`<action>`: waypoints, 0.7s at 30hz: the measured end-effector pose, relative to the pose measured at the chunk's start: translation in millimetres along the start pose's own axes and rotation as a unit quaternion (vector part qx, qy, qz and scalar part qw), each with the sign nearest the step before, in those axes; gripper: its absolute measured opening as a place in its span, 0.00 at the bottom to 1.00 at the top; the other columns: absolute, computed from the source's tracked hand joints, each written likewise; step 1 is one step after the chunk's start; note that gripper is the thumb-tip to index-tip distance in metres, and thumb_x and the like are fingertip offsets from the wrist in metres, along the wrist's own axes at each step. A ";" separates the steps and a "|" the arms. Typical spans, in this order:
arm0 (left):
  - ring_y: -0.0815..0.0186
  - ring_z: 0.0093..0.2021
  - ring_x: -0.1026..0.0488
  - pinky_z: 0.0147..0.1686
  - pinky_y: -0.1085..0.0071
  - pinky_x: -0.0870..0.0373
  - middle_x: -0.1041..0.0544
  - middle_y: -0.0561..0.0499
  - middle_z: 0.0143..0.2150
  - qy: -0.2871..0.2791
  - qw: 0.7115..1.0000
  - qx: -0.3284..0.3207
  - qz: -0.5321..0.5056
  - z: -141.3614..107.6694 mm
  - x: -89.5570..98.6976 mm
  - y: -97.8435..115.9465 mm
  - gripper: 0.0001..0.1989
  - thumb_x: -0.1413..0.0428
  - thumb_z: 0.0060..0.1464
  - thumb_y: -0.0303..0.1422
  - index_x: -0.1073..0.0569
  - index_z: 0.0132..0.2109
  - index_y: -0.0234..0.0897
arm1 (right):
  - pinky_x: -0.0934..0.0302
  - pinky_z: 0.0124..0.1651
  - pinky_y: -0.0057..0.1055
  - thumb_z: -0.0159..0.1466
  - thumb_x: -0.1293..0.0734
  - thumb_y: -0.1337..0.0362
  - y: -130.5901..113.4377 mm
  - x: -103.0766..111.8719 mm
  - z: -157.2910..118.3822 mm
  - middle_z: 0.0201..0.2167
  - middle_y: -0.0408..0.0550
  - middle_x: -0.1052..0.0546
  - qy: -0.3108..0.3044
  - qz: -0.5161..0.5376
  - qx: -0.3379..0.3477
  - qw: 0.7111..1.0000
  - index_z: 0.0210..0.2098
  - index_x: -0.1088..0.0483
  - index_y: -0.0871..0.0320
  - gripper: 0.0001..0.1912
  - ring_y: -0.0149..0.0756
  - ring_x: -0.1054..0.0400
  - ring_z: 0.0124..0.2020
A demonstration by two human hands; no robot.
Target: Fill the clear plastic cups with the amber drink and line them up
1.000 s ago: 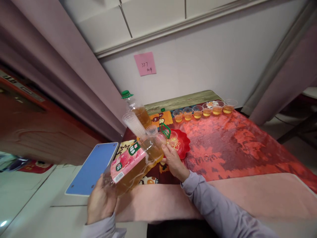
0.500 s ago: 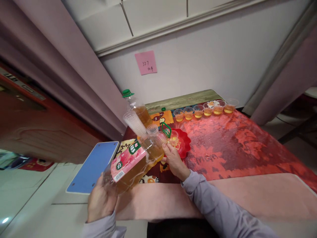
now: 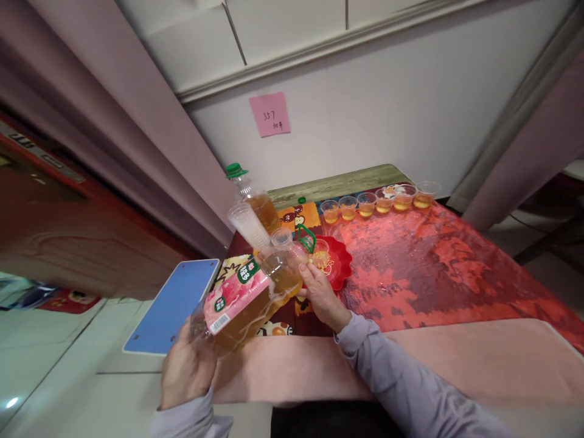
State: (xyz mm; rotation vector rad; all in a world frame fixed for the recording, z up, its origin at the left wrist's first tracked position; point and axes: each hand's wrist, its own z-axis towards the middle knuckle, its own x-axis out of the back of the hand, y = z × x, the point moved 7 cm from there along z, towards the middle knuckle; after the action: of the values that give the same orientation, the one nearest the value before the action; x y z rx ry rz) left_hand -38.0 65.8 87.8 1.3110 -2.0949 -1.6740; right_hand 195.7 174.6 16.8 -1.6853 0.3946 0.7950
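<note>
Far side of the worktop (image 3: 387, 286): row of 6 clear cups (image 3: 384, 202) w/ amber liquid, well apart from my work. Small green cap (image 3: 302, 200) lies L of the row. 2nd bottle (image 3: 262, 208), green top on, stands at the back L corner; nested cup stack (image 3: 250, 226) in front of it, hiding part of it. A loose cup (image 3: 281, 237) sits just beside the stack, right behind the bottle I've got, so that side's tight & partly blocked from view. Red scalloped dish (image 3: 341, 263) is by the bottle's neck, w/ a clear cup in it holding some yellowish liquid. Blue board (image 3: 171, 307) off L, pink note (image 3: 269, 114) on the wall. Main thing, the juice bottle (image 3: 239, 298), is in both hands above the near L part of the worktop, tilted, neck end toward the dish: clear plastic, amber juice inside, pink label w/ green patches & a barcode, green loop handle at the neck. L grip (image 3: 188, 365) is wrapped round its base; R grip (image 3: 323, 297) is pinching it near the neck. Can't tell if liquid's flowing.
</note>
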 end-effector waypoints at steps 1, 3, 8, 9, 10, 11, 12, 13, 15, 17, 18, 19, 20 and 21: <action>0.43 0.65 0.22 0.64 0.51 0.23 0.15 0.41 0.59 -0.003 1.000 0.001 -0.003 0.3 0.7 -0.1 0.26 0.37 0.63 0.32 0.20 0.66 0.37 | 0.26 0.37 0.32 0.62 0.24 0.36 0.2 0.3 0.1 0.47 0.48 0.16 0.001 -0.001 0.000 1.000 0.56 0.22 0.50 0.32 0.39 0.22 0.40; 0.43 0.64 0.21 0.63 0.52 0.22 0.14 0.41 0.58 -0.001 1.000 0.002 -0.001 0.4 2.3 -0.1 0.26 0.37 0.62 0.31 0.20 0.66 0.38 | 0.27 0.35 0.31 0.62 0.24 0.36 0.8 0.9 0.3 0.45 0.47 0.16 0.003 -0.006 0.000 1.000 0.55 0.22 0.50 0.31 0.38 0.22 0.38; 0.46 0.64 0.21 0.63 0.55 0.22 0.14 0.41 0.56 0.017 1.000 0.000 0.002 -2.9 1.4 0.9 0.25 0.40 0.63 0.27 0.20 0.66 0.36 | 0.23 0.40 0.35 0.61 0.23 0.35 1.1 0.9 0.3 0.50 0.48 0.16 0.004 0.000 0.001 1.000 0.54 0.22 0.49 0.31 0.42 0.20 0.44; 0.46 0.64 0.21 0.63 0.56 0.23 0.13 0.41 0.56 0.022 1.000 -0.002 0.003 -3.8 0.7 1.2 0.24 0.42 0.64 0.26 0.20 0.65 0.34 | 0.23 0.41 0.36 0.61 0.23 0.35 0.7 1.0 0.1 0.51 0.48 0.16 0.006 -0.001 0.001 1.000 0.54 0.22 0.48 0.31 0.43 0.20 0.46; 0.48 0.65 0.21 0.63 0.58 0.23 0.13 0.40 0.55 0.029 1.000 -0.002 0.006 -4.6 0.1 1.4 0.24 0.44 0.64 0.24 0.20 0.65 0.33 | 0.22 0.42 0.37 0.61 0.23 0.35 0.3 1.0 -0.1 0.52 0.47 0.16 0.007 -0.004 0.000 1.000 0.54 0.22 0.48 0.31 0.44 0.20 0.48; 0.48 0.65 0.21 0.64 0.59 0.23 0.13 0.40 0.55 0.034 0.999 -0.002 0.009 -5.3 -0.5 1.6 0.24 0.46 0.65 0.23 0.19 0.64 0.31 | 0.22 0.42 0.37 0.61 0.23 0.35 0.0 1.0 -0.3 0.52 0.47 0.16 0.008 -0.007 -0.001 1.000 0.54 0.22 0.48 0.32 0.44 0.20 0.49; 0.49 0.65 0.21 0.64 0.59 0.23 0.13 0.39 0.55 0.036 0.999 -0.002 0.010 -5.8 -1.0 1.8 0.24 0.47 0.65 0.23 0.19 0.64 0.30 | 0.21 0.43 0.37 0.60 0.23 0.35 -0.2 1.0 -0.5 0.53 0.48 0.16 0.009 -0.008 -0.003 1.000 0.54 0.22 0.48 0.32 0.44 0.20 0.49; 0.49 0.65 0.21 0.64 0.58 0.23 0.13 0.40 0.55 0.036 0.999 -0.001 0.010 -6.1 -1.4 1.7 0.24 0.46 0.65 0.23 0.19 0.64 0.31 | 0.21 0.43 0.37 0.59 0.23 0.34 -0.4 1.0 -0.6 0.53 0.48 0.17 0.010 -0.008 -0.005 1.000 0.54 0.22 0.48 0.33 0.44 0.20 0.49; 0.47 0.65 0.21 0.64 0.56 0.24 0.13 0.40 0.56 0.031 1.000 -0.001 0.004 -6.0 -1.5 1.6 0.24 0.44 0.64 0.25 0.20 0.65 0.33 | 0.22 0.43 0.36 0.58 0.22 0.34 -0.3 0.6 -0.9 0.52 0.48 0.16 0.009 -0.005 -0.008 1.000 0.55 0.22 0.49 0.34 0.42 0.20 0.48; 0.46 0.65 0.21 0.64 0.55 0.24 0.14 0.41 0.57 0.024 1.000 -0.001 -0.002 -5.2 -0.3 1.2 0.25 0.40 0.63 0.27 0.20 0.66 0.35 | 0.22 0.43 0.35 0.58 0.22 0.33 -0.1 0.2 -0.9 0.50 0.47 0.16 0.008 0.000 -0.009 1.000 0.55 0.22 0.49 0.35 0.41 0.20 0.45; 0.45 0.65 0.22 0.65 0.54 0.24 0.14 0.41 0.57 0.020 1.000 0.001 -0.002 -4.7 0.3 0.7 0.25 0.39 0.62 0.28 0.20 0.66 0.35 | 0.22 0.42 0.35 0.58 0.22 0.33 0.0 0.2 -0.9 0.50 0.47 0.16 0.008 0.002 -0.009 1.000 0.54 0.22 0.50 0.35 0.40 0.20 0.45; 0.45 0.65 0.22 0.65 0.54 0.24 0.14 0.41 0.58 0.016 1.000 0.002 -0.001 -4.2 1.0 0.4 0.26 0.38 0.62 0.28 0.20 0.66 0.36 | 0.22 0.42 0.35 0.58 0.22 0.33 0.1 0.2 -0.8 0.49 0.47 0.16 0.009 0.003 -0.009 1.000 0.54 0.22 0.50 0.35 0.40 0.20 0.44; 0.45 0.65 0.22 0.65 0.54 0.24 0.14 0.41 0.58 0.012 1.000 0.001 0.000 -3.9 1.5 0.2 0.26 0.37 0.62 0.29 0.20 0.66 0.36 | 0.22 0.42 0.35 0.58 0.22 0.33 0.2 0.4 -0.8 0.49 0.47 0.16 0.009 0.002 -0.008 1.000 0.54 0.22 0.50 0.35 0.40 0.20 0.44; 0.44 0.65 0.22 0.64 0.54 0.24 0.15 0.41 0.59 0.007 1.000 -0.002 -0.002 -3.6 1.6 0.3 0.26 0.36 0.61 0.30 0.21 0.67 0.37 | 0.22 0.41 0.35 0.58 0.22 0.33 0.4 0.6 -0.7 0.49 0.47 0.17 0.009 0.000 -0.008 1.000 0.54 0.22 0.50 0.35 0.41 0.20 0.44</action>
State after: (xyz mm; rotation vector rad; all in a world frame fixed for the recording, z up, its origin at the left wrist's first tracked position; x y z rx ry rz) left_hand -36.9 62.1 88.8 1.3219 -2.0827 -1.6644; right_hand 196.0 173.9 16.2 -1.7083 0.4023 0.7848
